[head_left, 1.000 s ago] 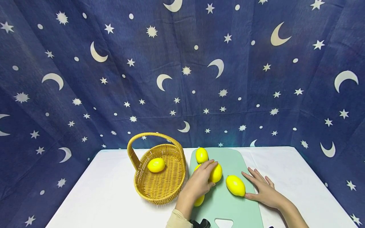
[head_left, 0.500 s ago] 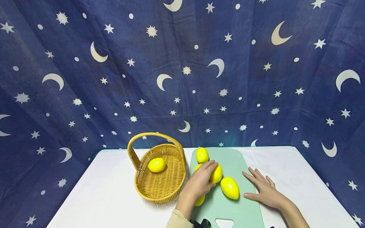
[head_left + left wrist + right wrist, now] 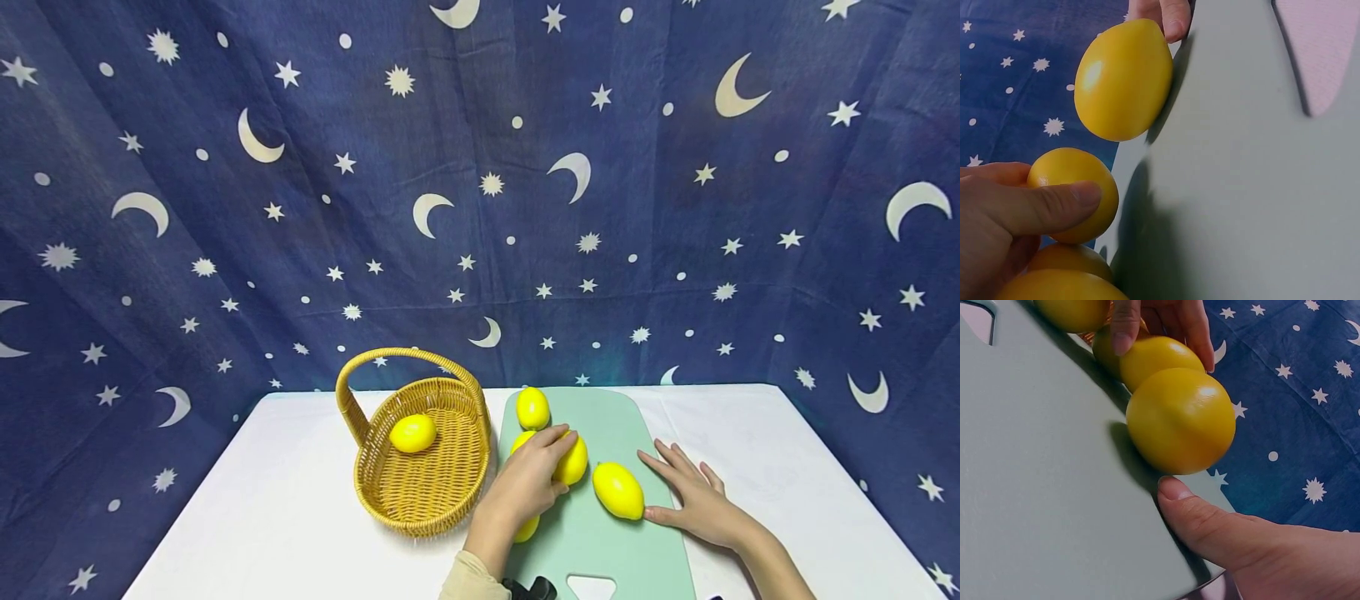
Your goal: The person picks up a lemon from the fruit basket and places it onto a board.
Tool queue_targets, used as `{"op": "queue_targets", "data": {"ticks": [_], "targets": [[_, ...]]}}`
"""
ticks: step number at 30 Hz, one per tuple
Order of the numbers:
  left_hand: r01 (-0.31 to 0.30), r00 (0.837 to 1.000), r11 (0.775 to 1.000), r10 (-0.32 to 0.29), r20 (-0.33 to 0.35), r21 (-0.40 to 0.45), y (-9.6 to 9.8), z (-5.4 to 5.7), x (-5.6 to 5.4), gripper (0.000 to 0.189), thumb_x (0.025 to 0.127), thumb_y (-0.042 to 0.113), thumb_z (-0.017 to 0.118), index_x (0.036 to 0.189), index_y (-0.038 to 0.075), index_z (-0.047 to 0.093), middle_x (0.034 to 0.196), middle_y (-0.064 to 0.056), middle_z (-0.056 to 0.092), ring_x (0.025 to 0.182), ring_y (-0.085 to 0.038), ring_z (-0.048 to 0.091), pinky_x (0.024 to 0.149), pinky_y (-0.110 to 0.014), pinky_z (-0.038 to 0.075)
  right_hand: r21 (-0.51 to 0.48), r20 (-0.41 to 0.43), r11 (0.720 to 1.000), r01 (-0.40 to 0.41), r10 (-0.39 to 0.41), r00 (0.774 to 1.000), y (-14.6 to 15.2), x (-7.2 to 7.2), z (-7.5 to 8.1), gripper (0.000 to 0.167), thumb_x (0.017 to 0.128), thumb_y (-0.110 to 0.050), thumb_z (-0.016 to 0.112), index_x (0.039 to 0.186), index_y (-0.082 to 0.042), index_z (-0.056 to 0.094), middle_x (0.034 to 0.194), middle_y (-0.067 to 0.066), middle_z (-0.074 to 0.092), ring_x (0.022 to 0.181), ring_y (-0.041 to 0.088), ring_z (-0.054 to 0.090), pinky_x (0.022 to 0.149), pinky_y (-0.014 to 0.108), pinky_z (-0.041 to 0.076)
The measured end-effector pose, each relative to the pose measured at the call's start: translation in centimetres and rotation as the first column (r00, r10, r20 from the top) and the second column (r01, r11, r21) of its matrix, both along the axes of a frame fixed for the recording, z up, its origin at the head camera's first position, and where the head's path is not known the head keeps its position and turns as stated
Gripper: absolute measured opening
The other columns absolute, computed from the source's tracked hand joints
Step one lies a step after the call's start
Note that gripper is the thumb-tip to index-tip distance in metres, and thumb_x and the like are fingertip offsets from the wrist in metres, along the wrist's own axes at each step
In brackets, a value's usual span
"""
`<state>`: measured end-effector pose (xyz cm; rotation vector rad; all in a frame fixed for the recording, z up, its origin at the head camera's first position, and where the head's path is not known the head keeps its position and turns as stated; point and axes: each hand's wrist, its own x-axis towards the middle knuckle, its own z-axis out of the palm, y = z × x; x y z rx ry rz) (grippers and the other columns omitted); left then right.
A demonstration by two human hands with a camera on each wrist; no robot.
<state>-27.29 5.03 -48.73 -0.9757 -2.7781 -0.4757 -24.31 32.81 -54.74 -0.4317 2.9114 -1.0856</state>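
In the head view my left hand [image 3: 521, 482] grips a lemon [image 3: 573, 459] on the pale green cutting board [image 3: 577, 542]. Its thumb lies across that lemon in the left wrist view. A loose lemon [image 3: 618, 490] lies just right of the held one, with a gap between them. My right hand [image 3: 693, 504] rests at the board's right edge, fingers spread. Its thumb tip [image 3: 1174, 487] is at the loose lemon's near side; whether they touch I cannot tell. Further lemons lie behind [image 3: 533, 408], beside and below my left hand, partly hidden by it.
Left of the board stands a wicker basket [image 3: 363, 492] with a tall handle, one lemon [image 3: 412, 433] inside. The board has a cut-out handle hole [image 3: 591, 586] at its near end. A white cloth covers the table [image 3: 247, 517]; a blue curtain [image 3: 480, 208] hangs behind.
The loose lemon moved left toward the held one, away from my right thumb, then back right to beside the thumb. Both hands stayed nearly still.
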Motion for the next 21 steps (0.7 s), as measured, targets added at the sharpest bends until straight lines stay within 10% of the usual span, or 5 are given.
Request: {"op": "queue_targets", "data": {"ticks": [21], "targets": [[0.003, 1.000, 1.000, -0.003, 0.009, -0.023, 0.04, -0.04, 0.10, 0.068, 0.076, 0.019, 0.080, 0.138, 0.018, 0.051, 0.142, 0.002, 0.048, 0.129, -0.014, 0.049, 0.107, -0.026, 0.042, -0.006, -0.016, 1.000, -0.009, 0.009, 1.000, -0.05, 0.15, 0.13, 0.078, 0.076, -0.043, 0.073, 0.142, -0.012, 0.044, 0.152, 0.027, 0.024, 0.138, 0.053, 0.013, 0.104, 0.070, -0.001]]}}
